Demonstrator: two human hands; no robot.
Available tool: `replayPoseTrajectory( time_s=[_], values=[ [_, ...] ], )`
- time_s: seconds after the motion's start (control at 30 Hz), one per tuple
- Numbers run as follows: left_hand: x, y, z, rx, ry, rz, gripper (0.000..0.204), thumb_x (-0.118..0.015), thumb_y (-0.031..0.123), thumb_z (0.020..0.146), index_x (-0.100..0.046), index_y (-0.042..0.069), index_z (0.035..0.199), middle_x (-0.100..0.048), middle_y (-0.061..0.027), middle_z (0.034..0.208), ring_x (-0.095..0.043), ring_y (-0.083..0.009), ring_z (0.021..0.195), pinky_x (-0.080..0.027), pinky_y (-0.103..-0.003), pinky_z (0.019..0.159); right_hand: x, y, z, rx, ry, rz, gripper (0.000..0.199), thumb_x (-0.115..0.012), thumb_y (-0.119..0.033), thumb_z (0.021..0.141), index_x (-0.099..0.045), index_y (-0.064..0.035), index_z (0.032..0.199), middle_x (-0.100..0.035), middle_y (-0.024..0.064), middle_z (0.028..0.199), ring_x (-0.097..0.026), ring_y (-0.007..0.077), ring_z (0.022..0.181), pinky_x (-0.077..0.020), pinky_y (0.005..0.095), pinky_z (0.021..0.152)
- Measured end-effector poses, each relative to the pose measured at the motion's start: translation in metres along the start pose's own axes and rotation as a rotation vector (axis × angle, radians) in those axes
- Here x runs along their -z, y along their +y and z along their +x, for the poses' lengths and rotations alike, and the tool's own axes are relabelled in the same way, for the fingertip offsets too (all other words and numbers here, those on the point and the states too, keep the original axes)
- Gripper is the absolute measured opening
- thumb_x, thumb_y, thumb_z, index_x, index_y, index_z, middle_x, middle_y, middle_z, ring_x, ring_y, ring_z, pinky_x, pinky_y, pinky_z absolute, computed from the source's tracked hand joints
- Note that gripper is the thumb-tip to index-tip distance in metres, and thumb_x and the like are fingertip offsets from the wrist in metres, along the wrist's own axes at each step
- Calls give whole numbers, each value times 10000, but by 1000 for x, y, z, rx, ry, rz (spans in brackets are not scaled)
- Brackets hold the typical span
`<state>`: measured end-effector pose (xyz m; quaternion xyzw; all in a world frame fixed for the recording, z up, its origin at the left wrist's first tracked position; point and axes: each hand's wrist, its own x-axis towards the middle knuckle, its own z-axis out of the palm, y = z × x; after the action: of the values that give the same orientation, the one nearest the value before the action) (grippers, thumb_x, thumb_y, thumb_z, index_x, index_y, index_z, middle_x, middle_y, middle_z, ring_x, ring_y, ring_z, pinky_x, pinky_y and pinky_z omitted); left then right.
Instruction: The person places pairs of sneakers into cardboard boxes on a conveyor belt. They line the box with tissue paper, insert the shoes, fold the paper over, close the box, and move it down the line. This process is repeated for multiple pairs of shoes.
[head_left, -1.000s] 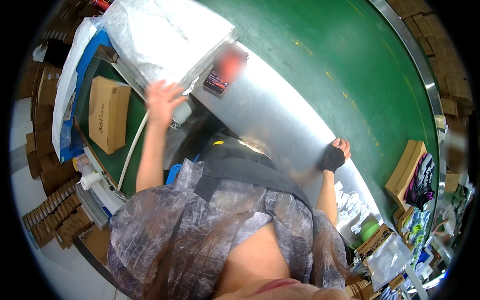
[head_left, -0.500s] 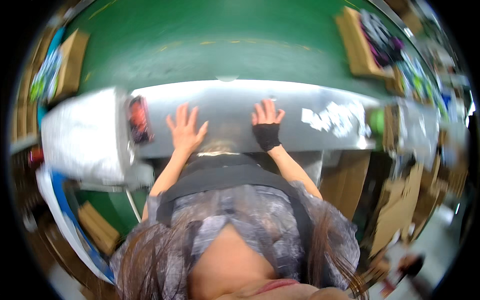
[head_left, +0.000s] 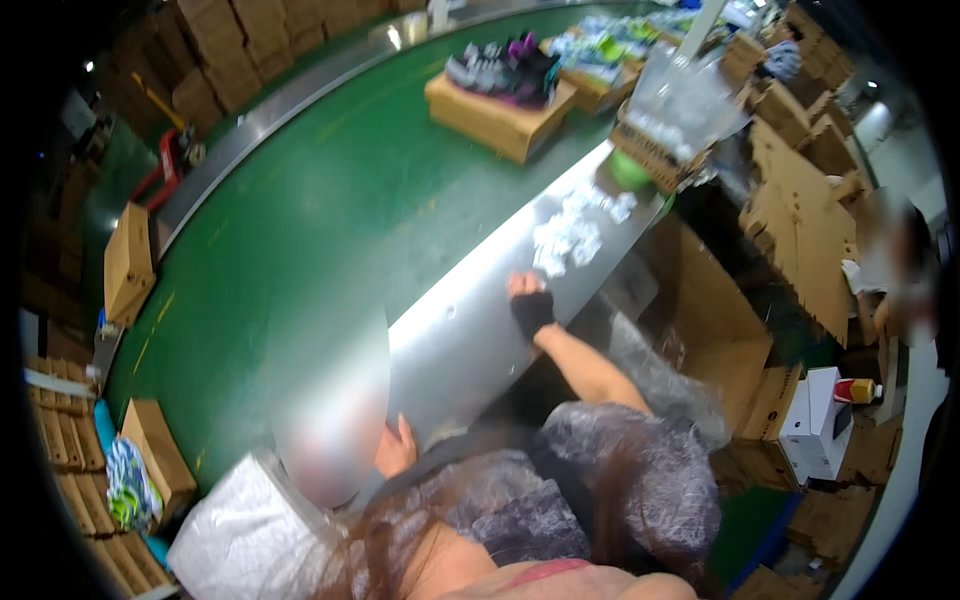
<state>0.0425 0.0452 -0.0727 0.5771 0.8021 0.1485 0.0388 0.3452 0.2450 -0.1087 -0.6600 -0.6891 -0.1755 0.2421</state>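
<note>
My right hand [head_left: 530, 303], in a black fingerless glove, is over the metal table [head_left: 455, 335]. Its fingers look bunched and curled; whatever may be in them is hidden. Just beyond its fingertips lies a loose heap of crumpled white paper [head_left: 570, 238]. My left hand [head_left: 398, 448] is at the table's near left part, with its thumb stretched out and apart. A blurred patch covers its other fingers, and I see nothing held there. That blur also hides the tabletop on the left side.
A white wrapped bundle [head_left: 245, 525] stands at the lower left. Beyond the paper are a green round thing [head_left: 628, 172] and a carton with clear plastic [head_left: 680, 110]. Shoes [head_left: 500, 75] sit on a cardboard box [head_left: 500, 120] on the green surface. Another person [head_left: 895, 250] is at the right.
The view has swung to the right. My right hand has moved closer to the crumpled paper, and its fingers have drawn in from being spread. My left hand is now partly hidden.
</note>
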Motion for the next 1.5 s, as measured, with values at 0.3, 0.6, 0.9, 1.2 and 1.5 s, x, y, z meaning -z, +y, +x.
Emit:
replayPoseTrajectory(
  time_s=[0.3,0.6,0.9,1.2,1.5],
  values=[
    [0,-10,-4,-64,41,-50,586,-523,386,790,-407,25,1236,-288,-242,1324,-236,-381,1252,-150,-600,961,38,-17,-2,-83,-128,401,298,-511,-107,795,-487,-73,1091,-497,147,905,-541,330,774,-456,403,653],
    [36,21,39,216,-390,-1068,600,-436,437,868,-314,50,1310,-400,-202,1245,-483,-304,1031,-414,-432,809,119,-137,-41,-101,-252,873,309,-537,-91,780,-499,-49,1083,-506,177,942,-517,349,807,-444,383,713],
    [8,68,73,629,-966,-1961,309,-422,346,912,-520,59,967,-561,-56,892,-553,-162,760,-464,-298,646,136,-161,-43,20,-441,1069,420,-622,-43,722,-467,-51,1113,-508,151,1009,-540,275,784,-466,341,644],
    [-26,169,104,758,-909,-1943,265,-436,221,910,-489,13,1065,-536,-55,969,-538,-158,842,-467,-288,663,85,-71,-11,-9,-396,941,549,-650,-69,689,-420,-70,1187,-430,185,1159,-521,329,967,-472,369,759],
    [-72,287,138,642,-816,-1441,178,-509,137,873,-534,-2,981,-552,-44,703,-474,-78,497,-367,-222,396,59,119,90,-15,-129,796,399,-609,-164,744,-515,-8,1099,-504,179,1038,-494,330,974,-395,370,864]
  ],
)
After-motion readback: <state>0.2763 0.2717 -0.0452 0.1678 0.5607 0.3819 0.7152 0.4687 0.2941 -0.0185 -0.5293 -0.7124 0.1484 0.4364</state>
